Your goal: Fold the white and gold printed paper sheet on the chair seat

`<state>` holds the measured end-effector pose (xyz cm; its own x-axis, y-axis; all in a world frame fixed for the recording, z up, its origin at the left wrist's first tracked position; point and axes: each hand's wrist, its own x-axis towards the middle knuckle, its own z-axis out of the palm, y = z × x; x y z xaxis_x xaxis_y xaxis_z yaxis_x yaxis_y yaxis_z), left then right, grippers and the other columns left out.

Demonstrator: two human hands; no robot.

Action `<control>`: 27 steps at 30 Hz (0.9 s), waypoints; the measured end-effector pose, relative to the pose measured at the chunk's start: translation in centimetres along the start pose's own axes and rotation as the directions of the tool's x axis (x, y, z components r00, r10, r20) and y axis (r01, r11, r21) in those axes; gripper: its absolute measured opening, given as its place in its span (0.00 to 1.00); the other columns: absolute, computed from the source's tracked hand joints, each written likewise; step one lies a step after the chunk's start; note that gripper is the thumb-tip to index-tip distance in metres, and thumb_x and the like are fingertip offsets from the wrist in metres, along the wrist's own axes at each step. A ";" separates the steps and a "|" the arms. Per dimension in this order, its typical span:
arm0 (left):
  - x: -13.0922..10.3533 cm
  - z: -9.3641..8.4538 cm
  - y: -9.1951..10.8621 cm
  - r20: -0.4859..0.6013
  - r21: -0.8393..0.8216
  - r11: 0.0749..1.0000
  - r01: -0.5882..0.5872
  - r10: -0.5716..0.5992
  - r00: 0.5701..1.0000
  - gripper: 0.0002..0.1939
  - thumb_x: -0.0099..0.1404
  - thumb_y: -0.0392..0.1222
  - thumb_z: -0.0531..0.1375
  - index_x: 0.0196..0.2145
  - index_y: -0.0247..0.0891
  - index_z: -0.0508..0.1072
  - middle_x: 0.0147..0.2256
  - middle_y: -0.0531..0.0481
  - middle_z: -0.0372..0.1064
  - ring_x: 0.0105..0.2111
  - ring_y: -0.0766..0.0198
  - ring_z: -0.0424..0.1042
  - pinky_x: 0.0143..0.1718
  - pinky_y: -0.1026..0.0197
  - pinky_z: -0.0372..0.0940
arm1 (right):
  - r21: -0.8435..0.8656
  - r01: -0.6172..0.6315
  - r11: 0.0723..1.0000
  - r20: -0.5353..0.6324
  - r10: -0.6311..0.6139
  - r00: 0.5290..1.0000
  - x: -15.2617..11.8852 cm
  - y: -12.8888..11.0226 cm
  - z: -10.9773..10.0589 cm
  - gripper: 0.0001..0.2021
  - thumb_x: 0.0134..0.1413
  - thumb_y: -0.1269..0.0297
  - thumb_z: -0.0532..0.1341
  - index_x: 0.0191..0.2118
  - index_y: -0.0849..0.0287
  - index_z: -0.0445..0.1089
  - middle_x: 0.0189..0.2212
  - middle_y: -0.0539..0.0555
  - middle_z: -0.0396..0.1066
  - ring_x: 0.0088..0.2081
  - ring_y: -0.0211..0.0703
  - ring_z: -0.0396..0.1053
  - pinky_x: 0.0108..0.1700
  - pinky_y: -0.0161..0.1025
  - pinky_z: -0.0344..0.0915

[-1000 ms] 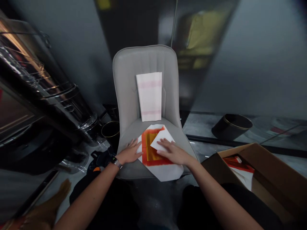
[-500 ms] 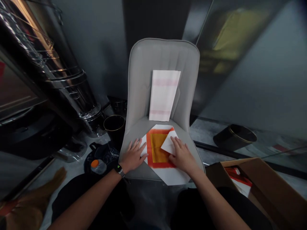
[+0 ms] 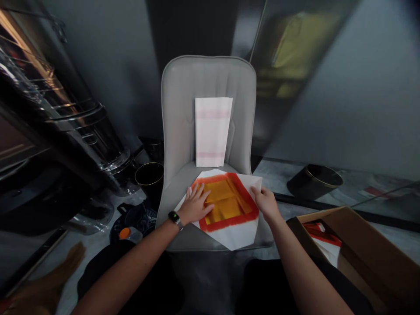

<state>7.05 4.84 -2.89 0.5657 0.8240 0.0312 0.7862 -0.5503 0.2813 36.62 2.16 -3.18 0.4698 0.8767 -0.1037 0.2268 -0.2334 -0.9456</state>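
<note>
A sheet of white paper with an orange-red painted frame around a yellow middle lies on the seat of a grey chair. Creases run across its yellow part. My left hand, with a watch at the wrist, rests flat on the sheet's left side, fingers spread. At the right, my right hand pinches the sheet's corner between thumb and fingers, and that side is lifted a little. Behind the sheet, a white folded paper stack with faint pink bands leans against the backrest.
An open cardboard box with red and white papers stands at the lower right. Black bins flank the chair. A dark bag and an orange-capped bottle are on the floor at left. Shiny metal cylinders rise behind.
The right flap, folded inward before, is now opened out to the right by my right hand. My left hand has shifted from the sheet's left edge onto its yellow part. The view has moved slightly.
</note>
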 end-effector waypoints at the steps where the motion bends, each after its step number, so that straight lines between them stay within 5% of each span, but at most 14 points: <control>1: 1.4 -0.2 -0.2 0.006 -0.003 1.000 -0.002 0.002 1.000 0.35 0.74 0.63 0.49 0.69 0.40 0.59 0.73 0.37 0.43 0.73 0.41 0.38 0.71 0.33 0.36 | 0.025 -0.002 1.000 -0.006 0.002 1.000 0.1 -0.1 0.0 0.19 0.55 0.51 0.61 0.42 0.61 0.78 0.37 0.59 0.81 0.39 0.55 0.79 0.35 0.39 0.73; 5: 5.7 -0.8 -1.2 0.114 -0.013 0.998 0.055 -0.053 0.992 0.41 0.73 0.66 0.45 0.72 0.37 0.52 0.74 0.35 0.39 0.74 0.41 0.36 0.71 0.36 0.36 | 0.095 -0.005 0.995 -0.043 0.009 0.999 0.4 -0.9 -0.2 0.21 0.56 0.50 0.58 0.45 0.62 0.77 0.38 0.61 0.81 0.36 0.54 0.79 0.34 0.40 0.74; 11: 7.2 0.3 0.7 0.123 0.056 0.989 0.134 -0.140 0.983 0.51 0.68 0.74 0.44 0.74 0.31 0.47 0.74 0.31 0.32 0.73 0.36 0.30 0.69 0.31 0.28 | 0.061 0.051 0.997 -0.057 -0.048 0.997 -0.1 -3.1 -0.2 0.21 0.60 0.49 0.56 0.43 0.62 0.78 0.38 0.60 0.81 0.44 0.57 0.78 0.44 0.41 0.73; 14: 7.6 0.9 2.6 0.101 0.066 0.983 0.169 -0.175 0.979 0.51 0.69 0.73 0.44 0.74 0.31 0.47 0.74 0.32 0.31 0.74 0.37 0.29 0.70 0.33 0.28 | -0.041 0.194 0.980 -0.010 -0.194 0.981 -1.5 -4.9 0.7 0.20 0.65 0.54 0.53 0.48 0.60 0.78 0.46 0.59 0.80 0.52 0.57 0.75 0.54 0.43 0.70; 17: 7.4 0.5 3.1 0.128 0.011 0.983 0.184 -0.184 0.974 0.48 0.70 0.72 0.45 0.74 0.36 0.47 0.74 0.35 0.31 0.73 0.36 0.30 0.70 0.32 0.30 | -0.180 0.416 0.892 0.091 -0.406 0.909 -3.6 -6.2 2.6 0.23 0.68 0.61 0.49 0.61 0.58 0.72 0.58 0.59 0.74 0.60 0.53 0.70 0.61 0.46 0.65; 21: 4.0 -2.1 -0.4 0.137 -0.010 0.988 0.153 -0.150 0.979 0.40 0.73 0.63 0.50 0.73 0.38 0.50 0.74 0.36 0.35 0.73 0.38 0.35 0.70 0.33 0.37 | -0.419 0.646 0.638 0.248 -0.604 0.757 -7.0 -6.2 6.1 0.25 0.65 0.70 0.51 0.65 0.61 0.67 0.66 0.63 0.64 0.68 0.56 0.60 0.67 0.56 0.57; 23: 1.5 -3.8 -3.2 0.157 -0.010 0.995 0.100 -0.097 0.983 0.35 0.72 0.57 0.55 0.70 0.39 0.58 0.73 0.37 0.45 0.72 0.40 0.46 0.70 0.38 0.46 | -0.504 0.718 0.480 0.346 -0.650 0.677 -8.4 -5.8 7.9 0.25 0.65 0.72 0.53 0.65 0.62 0.66 0.67 0.64 0.62 0.69 0.59 0.57 0.68 0.60 0.53; 27: -2.6 -5.6 -7.5 0.256 -0.114 0.993 -0.039 0.067 0.964 0.27 0.70 0.48 0.60 0.64 0.39 0.68 0.68 0.39 0.59 0.68 0.49 0.58 0.69 0.48 0.53 | -0.571 0.770 0.283 0.491 -0.634 0.597 -10.2 -4.7 11.0 0.23 0.67 0.70 0.55 0.65 0.62 0.67 0.68 0.67 0.60 0.69 0.63 0.57 0.68 0.62 0.52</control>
<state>-1.66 7.59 0.31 0.6618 0.7234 -0.1965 0.7302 -0.5629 0.3872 21.41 -1.06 -1.09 -0.2824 0.8782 0.3861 0.9136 0.3690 -0.1711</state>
